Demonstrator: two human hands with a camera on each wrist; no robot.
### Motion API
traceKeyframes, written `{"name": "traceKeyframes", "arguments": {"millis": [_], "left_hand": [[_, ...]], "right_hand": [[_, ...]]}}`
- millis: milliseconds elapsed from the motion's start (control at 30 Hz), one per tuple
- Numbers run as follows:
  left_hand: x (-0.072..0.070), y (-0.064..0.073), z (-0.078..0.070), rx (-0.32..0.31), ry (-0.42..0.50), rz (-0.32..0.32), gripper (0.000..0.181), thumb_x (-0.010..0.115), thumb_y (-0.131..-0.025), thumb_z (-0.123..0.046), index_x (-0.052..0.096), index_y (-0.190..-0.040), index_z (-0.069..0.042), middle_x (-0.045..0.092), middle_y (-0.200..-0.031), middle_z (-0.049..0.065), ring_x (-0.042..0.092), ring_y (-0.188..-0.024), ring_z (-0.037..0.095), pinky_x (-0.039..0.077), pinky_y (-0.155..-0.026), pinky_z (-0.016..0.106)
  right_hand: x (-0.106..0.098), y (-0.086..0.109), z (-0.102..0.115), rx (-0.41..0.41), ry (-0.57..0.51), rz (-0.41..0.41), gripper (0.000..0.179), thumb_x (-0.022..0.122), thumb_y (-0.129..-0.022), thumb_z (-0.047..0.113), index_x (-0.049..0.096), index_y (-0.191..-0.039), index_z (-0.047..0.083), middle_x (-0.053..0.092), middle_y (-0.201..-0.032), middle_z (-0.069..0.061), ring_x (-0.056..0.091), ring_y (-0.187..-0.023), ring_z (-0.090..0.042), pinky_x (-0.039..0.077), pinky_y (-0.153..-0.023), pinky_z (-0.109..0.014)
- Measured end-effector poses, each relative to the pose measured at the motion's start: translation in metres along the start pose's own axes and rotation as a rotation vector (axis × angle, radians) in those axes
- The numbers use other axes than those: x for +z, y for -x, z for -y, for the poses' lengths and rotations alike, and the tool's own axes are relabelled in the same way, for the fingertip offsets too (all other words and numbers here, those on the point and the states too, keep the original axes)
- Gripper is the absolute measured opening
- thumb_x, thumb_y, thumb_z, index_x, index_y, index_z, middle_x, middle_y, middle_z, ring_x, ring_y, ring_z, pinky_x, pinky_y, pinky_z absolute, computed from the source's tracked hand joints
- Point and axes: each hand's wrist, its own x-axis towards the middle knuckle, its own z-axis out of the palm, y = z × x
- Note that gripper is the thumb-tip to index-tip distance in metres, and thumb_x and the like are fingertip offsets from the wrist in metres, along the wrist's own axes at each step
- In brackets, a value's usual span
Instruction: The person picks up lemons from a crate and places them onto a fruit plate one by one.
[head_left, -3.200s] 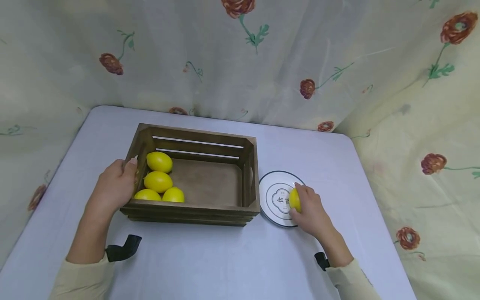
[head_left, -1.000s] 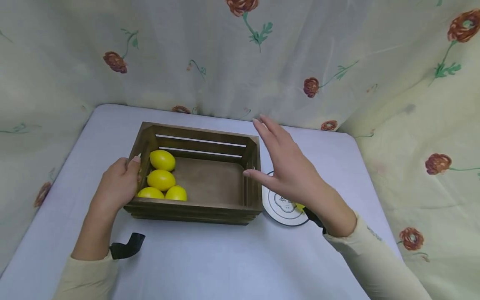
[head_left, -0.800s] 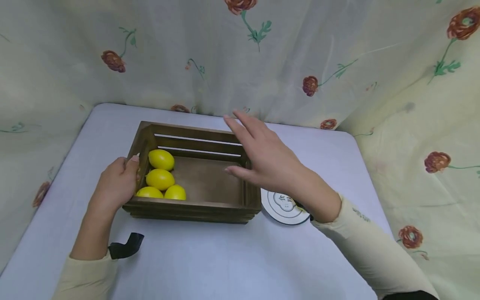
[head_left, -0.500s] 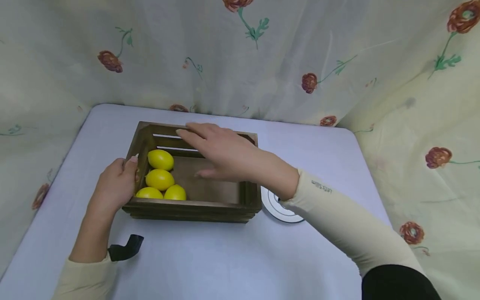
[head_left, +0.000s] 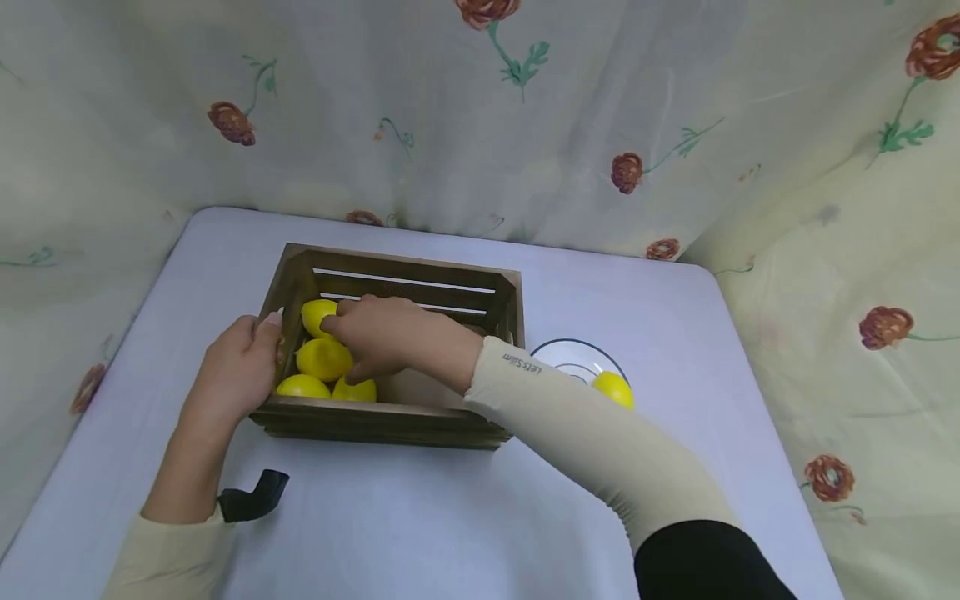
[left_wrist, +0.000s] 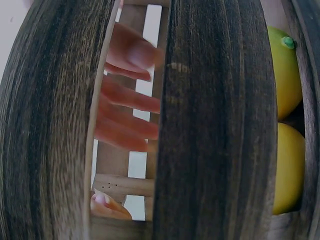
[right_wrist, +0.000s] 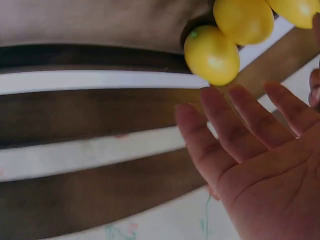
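My left hand [head_left: 236, 371] grips the left end of a brown slatted wooden crate [head_left: 382, 427], thumb over the rim. Several yellow lemons [head_left: 324, 360] lie at the crate's left end. Reaching down into the crate, my right hand [head_left: 390, 333] has its fingertips right at the lemons. The right wrist view shows that palm [right_wrist: 270, 185] with fingers spread and slightly bent, beside a lemon [right_wrist: 212, 55], nothing held. Through a slat gap in the left wrist view, fingers [left_wrist: 125, 110] show inside the crate, with two lemons [left_wrist: 289, 167] at the right.
Right of the crate stands a white plate [head_left: 558, 352] with a dark rim, partly hidden by my right sleeve [head_left: 592, 433]. One lemon [head_left: 615, 388] sits on it. A white-covered table [head_left: 375, 525] lies beneath, and a flowered curtain [head_left: 322, 108] hangs behind.
Earlier my right hand held a lemon at the plate. It let go of it there, then swung left, open, over the crate and down to the lemons. My left hand stayed on the crate.
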Motion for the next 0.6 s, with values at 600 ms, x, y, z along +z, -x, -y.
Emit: {"name": "traceKeyframes", "arguments": {"millis": [600], "left_hand": [[-0.002,0.001,0.001,-0.008,0.01,0.011,0.059,0.021,-0.113,-0.05,0.051,-0.109,0.0,0.052,-0.089,0.015,0.05,-0.076,0.029,0.042,-0.065,0.04]], "right_hand": [[0.022,-0.037,0.016,0.052,-0.085,0.073,0.061,0.077,-0.097,0.033,0.051,-0.152,0.023,0.06,-0.13,-0.001,0.059,-0.102,-0.014,0.053,-0.092,-0.033]]}}
